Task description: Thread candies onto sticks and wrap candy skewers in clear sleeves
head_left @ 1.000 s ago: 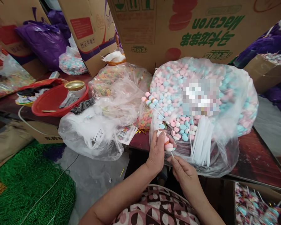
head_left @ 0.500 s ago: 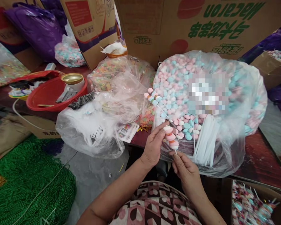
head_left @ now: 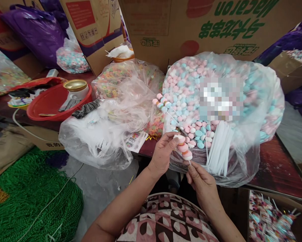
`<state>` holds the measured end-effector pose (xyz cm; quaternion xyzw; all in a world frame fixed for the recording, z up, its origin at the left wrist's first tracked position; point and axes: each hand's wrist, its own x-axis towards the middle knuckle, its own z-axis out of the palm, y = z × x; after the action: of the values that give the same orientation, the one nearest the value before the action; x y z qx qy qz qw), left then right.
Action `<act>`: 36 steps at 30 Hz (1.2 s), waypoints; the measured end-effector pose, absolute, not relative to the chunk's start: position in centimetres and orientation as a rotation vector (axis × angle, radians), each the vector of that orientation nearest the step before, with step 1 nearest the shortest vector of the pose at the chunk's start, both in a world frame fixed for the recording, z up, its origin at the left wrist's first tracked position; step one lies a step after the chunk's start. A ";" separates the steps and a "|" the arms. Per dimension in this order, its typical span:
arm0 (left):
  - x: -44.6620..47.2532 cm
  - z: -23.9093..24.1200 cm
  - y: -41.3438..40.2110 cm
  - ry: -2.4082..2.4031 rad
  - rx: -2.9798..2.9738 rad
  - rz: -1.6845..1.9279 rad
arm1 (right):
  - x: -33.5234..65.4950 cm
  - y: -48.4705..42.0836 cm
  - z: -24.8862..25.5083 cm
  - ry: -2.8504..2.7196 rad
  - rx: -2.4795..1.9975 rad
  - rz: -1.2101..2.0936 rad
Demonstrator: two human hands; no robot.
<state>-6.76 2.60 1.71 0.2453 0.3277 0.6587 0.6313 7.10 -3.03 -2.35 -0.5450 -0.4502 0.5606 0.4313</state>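
Observation:
Between my hands is a candy skewer [head_left: 183, 148], pink and white marshmallow pieces with orange candy between them on a thin white stick. My left hand [head_left: 163, 153] pinches the marshmallow at its upper end. Lower down, my right hand [head_left: 200, 178] grips the stick below the bottom marshmallow. Just beyond my fingers, loose pink, white and blue marshmallows [head_left: 199, 134] spill from a large clear bag [head_left: 269, 101]. A bundle of white sticks [head_left: 219, 149] lies on that bag, right of the skewer. Finished-looking skewers [head_left: 162, 102] rest on its left side.
Left of me lie a clear bag of white sticks [head_left: 98, 144], a bag of ring candies [head_left: 125, 77] and a red basin [head_left: 47, 106]. Cardboard boxes [head_left: 176, 30] stand behind. A carton of wrapped candy [head_left: 269, 218] is low at right; green cord [head_left: 40, 198] heaps at left.
The view has shifted slightly. Both hands keep their hold on the skewer, with the left fingers now further over its top marshmallow.

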 end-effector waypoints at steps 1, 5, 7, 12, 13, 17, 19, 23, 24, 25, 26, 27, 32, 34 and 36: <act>-6.7 1.7 2.7 0.756 0.547 1.529 | 7.1 -3.0 -2.4 -1.135 -1.364 1.385; -6.8 1.1 2.9 0.823 0.583 1.579 | 7.5 -3.1 -2.8 -1.170 -1.391 1.355; -7.2 0.6 3.0 0.861 0.682 1.562 | 7.8 -3.1 -3.1 -1.138 -1.402 1.331; -8.7 0.3 3.2 0.974 0.963 1.428 | 8.5 -2.9 -3.4 -1.071 -1.417 1.270; -8.8 0.4 3.1 0.975 0.977 1.403 | 8.5 -2.9 -3.3 -1.081 -1.418 1.269; -8.5 0.6 2.8 0.904 0.882 1.359 | 7.9 -3.0 -2.5 -1.147 -1.408 1.337; -8.4 0.4 2.7 0.917 0.841 1.394 | 7.6 -2.9 -2.1 -1.131 -1.395 1.385; -8.6 -0.6 2.6 1.101 0.900 1.482 | 7.6 -1.0 -1.1 -1.086 -1.351 1.386; -8.7 -0.9 2.6 1.155 0.931 1.467 | 7.6 -0.2 -0.7 -1.107 -1.336 1.368; -8.7 -1.2 2.5 1.204 0.967 1.442 | 7.4 0.8 -0.2 -1.142 -1.322 1.344; -8.8 -1.5 2.4 1.246 1.008 1.412 | 7.2 2.0 0.5 -1.186 -1.314 1.314; -8.8 -1.9 2.3 1.275 1.055 1.383 | 6.8 3.2 1.4 -1.238 -1.313 1.273; -8.6 -3.2 2.2 1.325 1.260 1.327 | 3.3 10.7 5.4 -1.618 -1.391 0.921; -8.7 -3.4 2.2 1.338 1.306 1.321 | 1.8 13.8 5.9 -1.789 -1.410 0.685; -8.8 -3.4 2.2 1.337 1.356 1.335 | 0.5 16.2 5.5 -2.006 -1.493 0.415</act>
<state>-8.78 2.15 -3.39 0.5352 0.5277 0.5269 0.3968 0.55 16.20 5.51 -0.5620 -0.7552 0.1562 0.2990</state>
